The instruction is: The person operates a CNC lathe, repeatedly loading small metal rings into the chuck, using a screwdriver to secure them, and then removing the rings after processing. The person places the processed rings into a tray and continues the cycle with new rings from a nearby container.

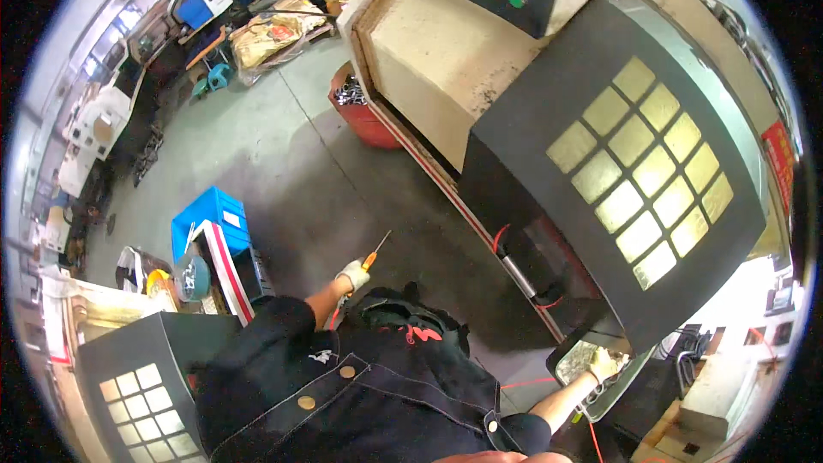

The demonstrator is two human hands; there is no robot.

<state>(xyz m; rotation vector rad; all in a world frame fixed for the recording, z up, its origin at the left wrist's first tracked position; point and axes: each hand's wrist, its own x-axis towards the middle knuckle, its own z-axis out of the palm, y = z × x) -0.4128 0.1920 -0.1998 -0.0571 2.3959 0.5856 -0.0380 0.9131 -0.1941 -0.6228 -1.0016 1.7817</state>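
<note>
My left hand [352, 276], in a pale glove, is closed around an orange air blow gun [370, 261]. Its thin metal nozzle points up and away to the right, and a red hose [335, 317] hangs below the wrist. Out to the lower right, my right hand [603, 364], also gloved, is over a metal tray [614, 396] with small shiny parts in it. Its fingers are too small and partly hidden, so whether they grip a part does not show.
A dark machine door [523, 111] with a window grid rises on the right, above the tray. Beyond it stands a red bucket [364, 124] of metal parts. Blue crates [210, 214] and another machine [163, 377] are at my left. Red hoses [529, 383] run near the tray.
</note>
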